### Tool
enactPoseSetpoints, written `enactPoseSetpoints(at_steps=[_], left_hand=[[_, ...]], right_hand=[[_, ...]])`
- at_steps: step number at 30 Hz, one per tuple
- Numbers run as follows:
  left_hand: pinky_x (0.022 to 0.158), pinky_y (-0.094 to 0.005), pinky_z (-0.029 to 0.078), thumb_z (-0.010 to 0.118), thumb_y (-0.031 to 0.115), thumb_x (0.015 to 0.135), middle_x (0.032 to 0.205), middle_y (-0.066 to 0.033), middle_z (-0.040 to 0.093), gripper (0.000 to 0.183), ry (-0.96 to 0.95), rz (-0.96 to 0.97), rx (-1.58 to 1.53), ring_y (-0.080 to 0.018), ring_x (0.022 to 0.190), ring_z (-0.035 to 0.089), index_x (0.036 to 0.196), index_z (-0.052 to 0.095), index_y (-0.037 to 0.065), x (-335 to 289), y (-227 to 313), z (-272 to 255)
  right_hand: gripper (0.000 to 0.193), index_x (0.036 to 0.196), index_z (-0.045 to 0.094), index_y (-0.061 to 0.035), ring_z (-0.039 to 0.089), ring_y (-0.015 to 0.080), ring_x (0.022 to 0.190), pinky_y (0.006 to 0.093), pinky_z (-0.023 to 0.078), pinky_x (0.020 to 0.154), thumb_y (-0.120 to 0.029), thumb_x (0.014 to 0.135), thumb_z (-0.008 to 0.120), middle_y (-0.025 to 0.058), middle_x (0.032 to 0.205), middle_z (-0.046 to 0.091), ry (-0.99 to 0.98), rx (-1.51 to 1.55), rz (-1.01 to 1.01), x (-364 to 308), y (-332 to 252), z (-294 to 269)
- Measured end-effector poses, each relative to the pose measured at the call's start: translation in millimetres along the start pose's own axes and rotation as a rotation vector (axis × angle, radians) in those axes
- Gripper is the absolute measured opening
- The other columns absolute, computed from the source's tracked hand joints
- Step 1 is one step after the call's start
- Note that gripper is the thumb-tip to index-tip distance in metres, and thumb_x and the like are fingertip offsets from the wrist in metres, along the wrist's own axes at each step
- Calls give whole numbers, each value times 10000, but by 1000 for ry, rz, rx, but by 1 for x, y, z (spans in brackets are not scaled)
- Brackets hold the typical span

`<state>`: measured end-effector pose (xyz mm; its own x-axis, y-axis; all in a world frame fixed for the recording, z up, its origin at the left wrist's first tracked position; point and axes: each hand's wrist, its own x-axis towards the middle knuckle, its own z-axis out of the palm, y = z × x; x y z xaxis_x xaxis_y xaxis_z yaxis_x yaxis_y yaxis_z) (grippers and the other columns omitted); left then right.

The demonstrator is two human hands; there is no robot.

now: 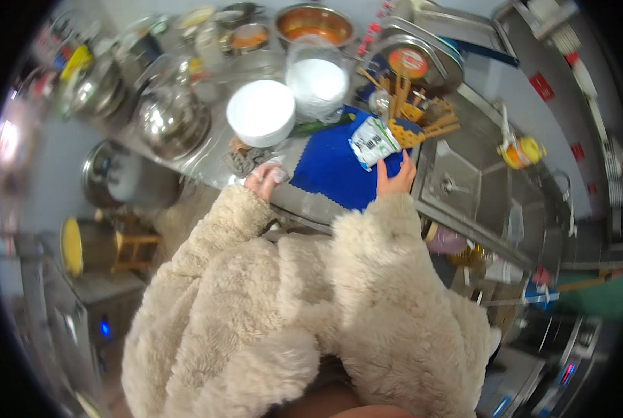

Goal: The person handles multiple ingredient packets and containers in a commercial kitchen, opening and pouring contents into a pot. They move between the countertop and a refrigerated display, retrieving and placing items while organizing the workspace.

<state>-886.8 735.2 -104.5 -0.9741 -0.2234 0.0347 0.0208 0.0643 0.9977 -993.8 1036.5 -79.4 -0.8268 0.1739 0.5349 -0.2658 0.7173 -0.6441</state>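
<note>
My left hand is closed on a crumpled piece of clear plastic film at the counter's front edge. Beside it lies a small grey-brown crumpled heap. My right hand has thumb and fingers apart, their tips at the lower edge of a white and green packet; a firm grip does not show. Under the packet and partly under that hand spreads a blue cloth with a zigzag edge. A long green vegetable, perhaps a cucumber, lies along the cloth's far side.
White round containers and a bagged white stack stand behind. Wooden utensils and a yellow perforated holder sit beside the packet. A metal sink is at right, a steel pot at left, a steel bowl at the back.
</note>
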Motion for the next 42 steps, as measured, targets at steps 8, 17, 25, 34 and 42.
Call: enactPoseSetpoints(at_steps=[8, 17, 25, 34, 42], left_hand=[[986, -423, 349, 657, 115, 755, 1299, -190, 422, 757, 316, 354, -113, -301, 1165, 447, 1383, 239, 43, -67, 58, 40], [1047, -377, 280, 700, 102, 706, 1384, -152, 366, 837, 749, 515, -162, -256, 1261, 371, 1401, 238, 54, -172, 101, 4], [1084, -414, 182, 740, 129, 630, 1484, -153, 176, 1026, 906, 503, 174, -291, 1340, 231, 1442, 118, 45, -286, 132, -83], [1105, -412, 115, 729, 332, 686, 1469, -219, 154, 1006, 1119, 269, 503, -333, 1377, 98, 1404, 136, -50, -467, 135, -214], [680, -231, 421, 636, 30, 779, 865, -11, 512, 368, 1395, 407, 70, -74, 738, 473, 1107, 470, 36, -584, 99, -287]], right_hand=[[788, 1394, 229, -23, 472, 216, 1137, 350, 392, 915, -255, 798, 689, 143, 1311, 414, -1093, 844, 213, -116, -120, 7], [790, 1416, 155, 1, 349, 196, 1238, 319, 287, 1016, -306, 846, 608, 97, 1369, 335, -1616, 1669, 291, -196, -252, -26], [549, 1328, 382, 11, 438, 165, 1153, 283, 328, 981, -237, 874, 568, 74, 1248, 487, -2001, 1108, 307, -325, -299, -32], [482, 1260, 441, 34, 482, 161, 1115, 270, 368, 943, -306, 924, 505, 76, 1212, 526, -2463, 775, 173, -477, -410, -81], [551, 1376, 274, 10, 387, 190, 1234, 303, 264, 1032, -317, 958, 425, 93, 1380, 366, -2602, 963, 81, -580, -482, -97]])
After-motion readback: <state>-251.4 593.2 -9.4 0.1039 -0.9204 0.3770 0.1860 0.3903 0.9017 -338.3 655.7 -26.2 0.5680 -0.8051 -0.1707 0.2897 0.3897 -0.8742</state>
